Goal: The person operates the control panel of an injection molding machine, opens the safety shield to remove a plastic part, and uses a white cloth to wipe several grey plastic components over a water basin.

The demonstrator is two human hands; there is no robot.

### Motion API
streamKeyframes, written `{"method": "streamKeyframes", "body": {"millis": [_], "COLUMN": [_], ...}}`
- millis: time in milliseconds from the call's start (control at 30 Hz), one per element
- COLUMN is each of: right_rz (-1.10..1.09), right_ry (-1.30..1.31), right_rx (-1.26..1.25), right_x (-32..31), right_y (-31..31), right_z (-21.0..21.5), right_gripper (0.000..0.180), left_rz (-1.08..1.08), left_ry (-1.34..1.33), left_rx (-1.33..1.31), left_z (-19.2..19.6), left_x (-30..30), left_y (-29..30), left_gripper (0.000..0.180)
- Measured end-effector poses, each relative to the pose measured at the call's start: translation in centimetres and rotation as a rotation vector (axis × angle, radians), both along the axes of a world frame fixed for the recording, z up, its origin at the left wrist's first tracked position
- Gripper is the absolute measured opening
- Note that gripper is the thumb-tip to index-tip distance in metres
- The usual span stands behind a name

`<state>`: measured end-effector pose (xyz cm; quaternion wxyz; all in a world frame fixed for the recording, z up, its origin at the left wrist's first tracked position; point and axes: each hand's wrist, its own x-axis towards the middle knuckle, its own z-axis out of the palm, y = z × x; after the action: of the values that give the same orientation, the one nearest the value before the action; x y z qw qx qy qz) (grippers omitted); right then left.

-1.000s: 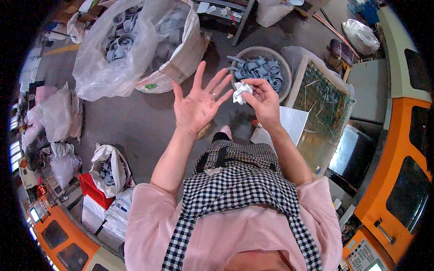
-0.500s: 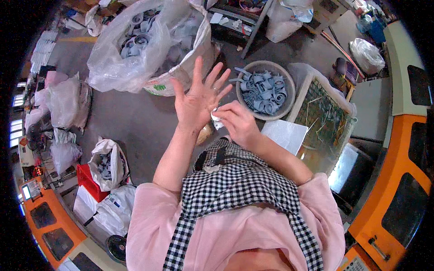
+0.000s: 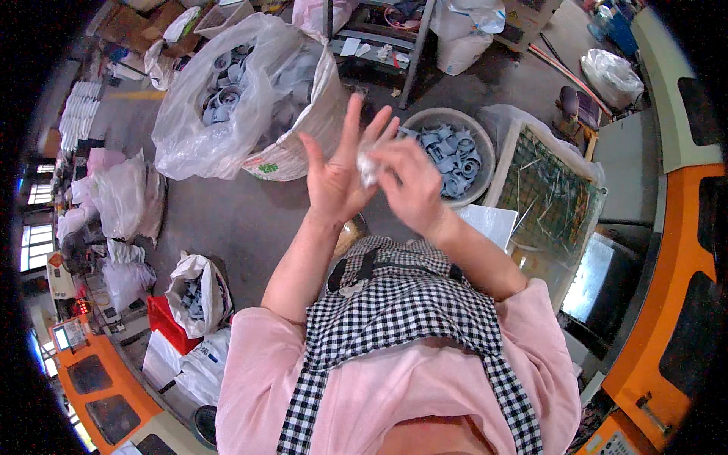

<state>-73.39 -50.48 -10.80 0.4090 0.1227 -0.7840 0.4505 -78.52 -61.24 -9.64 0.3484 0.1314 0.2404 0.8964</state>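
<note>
My left hand (image 3: 339,178) is raised palm up with its fingers spread, and nothing is in its grip. Against its palm and finger side, my right hand (image 3: 413,180) presses a small crumpled white wad (image 3: 367,168) that looks like tissue or cloth. The right fingers are pinched round the wad and somewhat smeared by motion. Just beyond the right hand stands a round grey tub (image 3: 489,163) filled with grey-blue plastic parts (image 3: 453,155); the hand covers part of its near left side.
A big white sack (image 3: 303,140) lined with clear plastic holds more grey parts at the far left. Right of the tub is a netted tray (image 3: 546,178), with a white sheet (image 3: 485,224) beside it. Orange machines (image 3: 644,318) flank both sides. A smaller white bag (image 3: 189,280) stands left.
My right hand has moved the white wad up across the left palm toward its fingers. Both hands have shifted slightly right in the picture, and the surroundings have shifted a little too.
</note>
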Motion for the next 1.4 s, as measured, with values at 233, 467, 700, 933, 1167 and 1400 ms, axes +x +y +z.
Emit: {"method": "streamKeyframes", "body": {"millis": [233, 467, 700, 933, 1167, 1400], "right_rz": [0.245, 0.032, 0.011, -0.214, -0.477, -0.566], "right_ry": [-0.016, -0.061, -0.055, -0.411, -0.683, -0.448], "right_rx": [0.160, 0.007, -0.019, -0.248, -0.857, -1.228], "right_x": [3.0, 1.4, -1.0, -4.9, -12.8, -16.2], "right_y": [0.7, 3.9, 4.4, 6.7, 6.6, 2.8], "right_z": [-0.9, -1.7, -3.6, -10.3, -18.9, -30.0], "right_gripper": [0.018, 0.017, 0.017, 0.015, 0.016, 0.027], "left_rz": [0.019, 0.009, -0.113, -0.394, -0.636, -0.708], "left_ry": [0.023, 0.093, 0.029, -0.141, 0.355, 0.199], "left_rx": [0.005, -0.171, -0.278, -0.406, -1.013, -1.062], "left_z": [-0.3, -1.5, -5.2, -11.1, -17.2, -27.2], "left_x": [1.1, 1.0, -2.6, -10.7, -21.0, -24.0], "left_y": [1.5, 4.4, 7.0, 10.5, 10.5, 9.3], "left_gripper": [0.086, 0.077, 0.069, 0.066, 0.028, 0.019]}}
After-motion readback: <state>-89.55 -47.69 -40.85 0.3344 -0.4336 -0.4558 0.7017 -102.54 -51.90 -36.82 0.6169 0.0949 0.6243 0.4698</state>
